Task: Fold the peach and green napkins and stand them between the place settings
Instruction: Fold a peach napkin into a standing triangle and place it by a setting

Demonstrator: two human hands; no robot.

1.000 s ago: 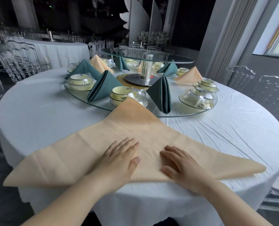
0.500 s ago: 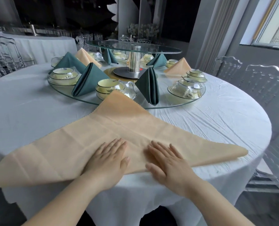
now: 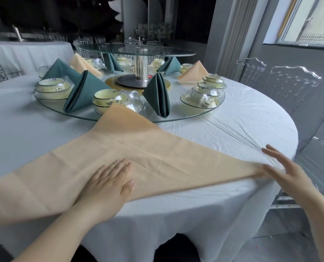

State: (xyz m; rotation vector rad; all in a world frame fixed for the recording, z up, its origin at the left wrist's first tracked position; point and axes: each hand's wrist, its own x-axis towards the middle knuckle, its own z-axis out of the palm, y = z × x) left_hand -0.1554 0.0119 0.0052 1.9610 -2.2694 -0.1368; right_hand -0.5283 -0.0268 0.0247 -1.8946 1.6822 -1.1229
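Observation:
A large peach napkin [image 3: 138, 148] lies flat on the white tablecloth as a wide triangle, its apex resting on the rim of the glass turntable [image 3: 176, 118]. My left hand [image 3: 108, 182] presses flat on the napkin near its front edge. At the napkin's right tip, my right hand [image 3: 282, 167] has straight, spread fingers and touches the point. Folded green napkins [image 3: 158, 95] [image 3: 80, 91] and peach ones [image 3: 193, 72] stand among the wrapped bowl settings [image 3: 108, 101] on the turntable.
A raised glass tier [image 3: 136, 50] on a steel post stands at the turntable's centre. Clear chairs [image 3: 289, 87] line the right side by the wall. Another white-clothed table [image 3: 28, 53] is at the back left. The table edge is just under my hands.
My right hand has slid from the napkin's middle out to its right tip. The left hand stays pressed on the cloth. The view has shifted right.

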